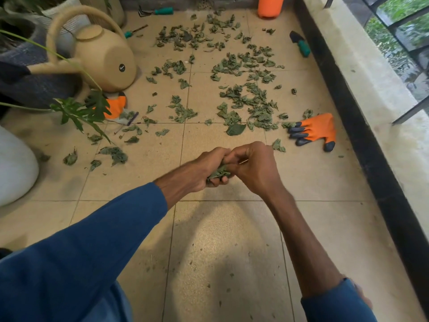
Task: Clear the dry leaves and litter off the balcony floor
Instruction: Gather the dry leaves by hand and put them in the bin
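Across the balcony floor (220, 252), pale square tiles are running from the near edge, which is carrying only small crumbs, to the far edge, where the litter is lying thickest. A grey ledge (362, 77) with a black base is bordering the floor's right edge. At the left edge a white pot (16, 166) is showing only its rounded side, so its contents are staying out of sight. Behind it a dark woven pot (34, 89) is sitting, and a green plant (79, 110) is reaching out over the tiles just in front of it.

A beige watering can (102, 54) is lying tipped on its side near the far left corner, its base facing the camera and its inside hidden. Dry leaves (246, 101) are spreading over the middle and far tiles in loose patches. An orange glove (318, 131) is lying flat near the right edge, and a second glove (116, 106) is poking out from under the watering can. An orange container (270, 5) is standing at the far edge, cut off by the frame.

Over the middle tiles the hands are meeting. The left hand (204, 168) is gripping a bunch of leaves (219, 171), and the right hand (255, 168) is closing against the same bunch, seemingly pinching it. A hand rake (155, 11) is lying at the far edge.
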Available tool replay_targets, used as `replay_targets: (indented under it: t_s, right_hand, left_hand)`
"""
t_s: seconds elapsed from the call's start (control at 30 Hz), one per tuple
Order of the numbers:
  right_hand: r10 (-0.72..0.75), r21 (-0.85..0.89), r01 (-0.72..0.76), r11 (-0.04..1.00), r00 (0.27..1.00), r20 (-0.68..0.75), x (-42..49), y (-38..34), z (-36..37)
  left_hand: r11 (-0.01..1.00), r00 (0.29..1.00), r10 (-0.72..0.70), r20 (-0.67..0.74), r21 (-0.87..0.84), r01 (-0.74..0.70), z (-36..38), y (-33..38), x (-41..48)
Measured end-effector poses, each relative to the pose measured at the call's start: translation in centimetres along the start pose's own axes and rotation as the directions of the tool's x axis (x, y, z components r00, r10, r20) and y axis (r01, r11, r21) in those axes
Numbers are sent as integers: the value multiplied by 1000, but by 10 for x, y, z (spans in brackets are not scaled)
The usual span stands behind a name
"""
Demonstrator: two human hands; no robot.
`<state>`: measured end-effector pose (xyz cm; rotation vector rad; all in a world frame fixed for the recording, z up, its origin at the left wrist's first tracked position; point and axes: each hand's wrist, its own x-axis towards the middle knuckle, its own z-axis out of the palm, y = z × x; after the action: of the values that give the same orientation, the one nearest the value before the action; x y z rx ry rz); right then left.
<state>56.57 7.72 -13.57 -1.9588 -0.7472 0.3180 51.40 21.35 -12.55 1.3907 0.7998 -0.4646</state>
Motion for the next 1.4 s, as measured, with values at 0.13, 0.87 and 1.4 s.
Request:
replay_targets:
  t_s: [0.13, 0.87, 1.4]
  right_hand:
    - [-15, 4, 15, 1000, 996, 90, 2, 4, 1]
    - [147, -730, -150, 666, 987, -69, 76, 200, -43]
    - [286, 615, -263, 744, 956, 63, 34, 62, -48]
  left_hand:
    - [995, 977, 73, -200, 75, -60, -7, -3, 5]
    - [992, 991, 123, -54, 39, -121, 4, 5, 4]
    - [995, 990, 100, -100, -4, -101, 10, 4, 17]
